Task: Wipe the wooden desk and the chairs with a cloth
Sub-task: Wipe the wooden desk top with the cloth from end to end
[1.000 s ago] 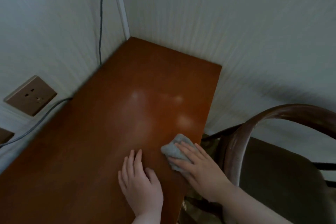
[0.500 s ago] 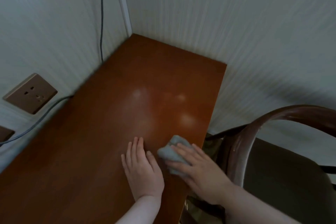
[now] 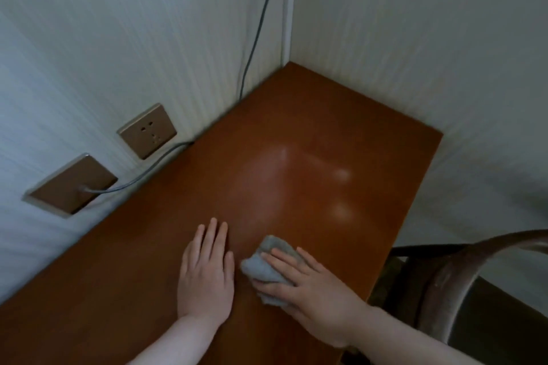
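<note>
The reddish-brown wooden desk (image 3: 296, 163) fills the room's corner and its top is bare. A small grey cloth (image 3: 267, 268) lies bunched on the desk near its front right part. My right hand (image 3: 311, 290) presses flat on the cloth with straight fingers and covers its right half. My left hand (image 3: 207, 270) rests flat on the wood just left of the cloth, fingers together. A dark wooden chair (image 3: 462, 284) with a curved back stands to the right of the desk.
White walls meet behind the desk. Two brown wall plates are on the left wall: a socket (image 3: 147, 130) and a plate (image 3: 72, 184) with a grey cable (image 3: 139, 181) that runs behind the desk and up the wall.
The view has swung left, showing more of the left wall and less of the chair. Both hands and the cloth have slid leftward and slightly farther onto the desk.
</note>
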`<state>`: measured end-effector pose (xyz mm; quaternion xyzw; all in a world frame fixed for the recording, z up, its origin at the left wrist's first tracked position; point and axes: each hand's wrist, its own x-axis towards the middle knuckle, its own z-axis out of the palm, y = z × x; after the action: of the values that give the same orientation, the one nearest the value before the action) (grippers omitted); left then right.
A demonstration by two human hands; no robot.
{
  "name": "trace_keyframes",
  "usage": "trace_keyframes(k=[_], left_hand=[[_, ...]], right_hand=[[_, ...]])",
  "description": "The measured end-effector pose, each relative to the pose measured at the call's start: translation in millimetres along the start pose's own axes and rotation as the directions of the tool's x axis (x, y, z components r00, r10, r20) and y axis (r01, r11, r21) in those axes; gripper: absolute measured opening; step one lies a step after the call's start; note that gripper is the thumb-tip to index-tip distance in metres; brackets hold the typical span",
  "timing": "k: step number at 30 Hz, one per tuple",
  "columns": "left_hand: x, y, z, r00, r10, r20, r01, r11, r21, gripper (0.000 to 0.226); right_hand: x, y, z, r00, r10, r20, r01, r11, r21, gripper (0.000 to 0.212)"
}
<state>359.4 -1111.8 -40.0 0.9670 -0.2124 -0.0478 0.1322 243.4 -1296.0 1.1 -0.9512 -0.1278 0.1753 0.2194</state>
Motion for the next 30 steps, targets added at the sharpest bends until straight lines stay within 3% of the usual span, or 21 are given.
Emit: trace_keyframes(k=[2, 5, 7, 9, 10, 13, 14, 16, 18, 20, 22, 24, 25, 26, 28, 30], left_hand=[[-1, -4, 1, 1.0, 0.01, 0.008, -0.01, 1.0, 0.006, 0.059], [0, -1, 2, 1.0, -0.009, -0.012, 0.009, 1.0, 0.001, 0.059], [0, -3, 0, 1.0, -0.015, -0.025, 0.014, 1.0, -0.011, 0.056], [0, -4, 0, 0.999, -0.009, -0.035, 0.008, 0.999, -0.033, 0.054], [1, -4, -1, 0.999, -0.005, -0.044, 0.003, 0.999, -0.046, 0.053], [1, -5, 1, 0.998, -0.026, -0.064, 0.018, 0.993, -0.117, 0.053], [0, -6, 1, 0.997, -0.042, -0.065, 0.033, 0.99, -0.138, 0.054], [0, -7, 2, 0.997, -0.05, -0.057, 0.042, 0.99, -0.134, 0.054], [0, -6, 1, 0.998, -0.05, -0.045, 0.045, 0.994, -0.099, 0.054], [1, -5, 2, 0.998, -0.064, -0.027, 0.062, 0.995, -0.075, 0.055], [1, -5, 2, 0.997, -0.069, -0.025, 0.067, 0.995, -0.071, 0.056], [0, -5, 1, 0.995, -0.081, -0.05, 0.076, 0.993, -0.089, 0.055], [1, -5, 0, 0.994, -0.092, -0.067, 0.084, 0.99, -0.109, 0.055], [1, -5, -1, 0.99, -0.11, -0.087, 0.097, 0.986, -0.139, 0.054], [2, -6, -1, 0.984, -0.136, -0.119, 0.111, 0.974, -0.198, 0.053], [1, -7, 0, 0.981, -0.149, -0.128, 0.118, 0.967, -0.224, 0.053]], right_hand=[[-5, 32, -18, 0.999, 0.043, 0.023, -0.041, 0.997, -0.072, 0.051], [30, 61, -32, 0.94, 0.298, -0.164, -0.32, 0.938, -0.133, 0.05], [71, 52, -26, 0.779, 0.517, -0.356, -0.568, 0.822, -0.049, 0.053], [103, 26, -16, 0.624, 0.633, -0.459, -0.673, 0.733, 0.096, 0.054], [110, 9, -7, 0.626, 0.617, -0.477, -0.651, 0.75, 0.117, 0.052], [87, -28, 22, 0.88, 0.299, -0.37, -0.34, 0.939, -0.05, 0.05], [68, -29, 27, 0.931, 0.193, -0.311, -0.237, 0.965, -0.111, 0.048], [34, -9, 22, 0.982, 0.064, -0.175, -0.094, 0.981, -0.17, 0.047], [23, 24, 5, 0.989, 0.033, -0.145, -0.068, 0.968, -0.244, 0.048], [46, 45, -14, 0.951, 0.205, -0.229, -0.249, 0.951, -0.181, 0.049], [92, 40, -19, 0.799, 0.456, -0.392, -0.508, 0.861, -0.033, 0.051], [133, 16, -15, 0.618, 0.628, -0.473, -0.66, 0.742, 0.122, 0.052], [145, 1, -11, 0.609, 0.635, -0.474, -0.663, 0.736, 0.134, 0.052], [147, -14, -4, 0.672, 0.582, -0.459, -0.615, 0.783, 0.091, 0.053], [122, -34, 13, 0.864, 0.347, -0.364, -0.387, 0.921, -0.038, 0.052], [76, -30, 23, 0.96, 0.122, -0.252, -0.158, 0.979, -0.129, 0.046]])
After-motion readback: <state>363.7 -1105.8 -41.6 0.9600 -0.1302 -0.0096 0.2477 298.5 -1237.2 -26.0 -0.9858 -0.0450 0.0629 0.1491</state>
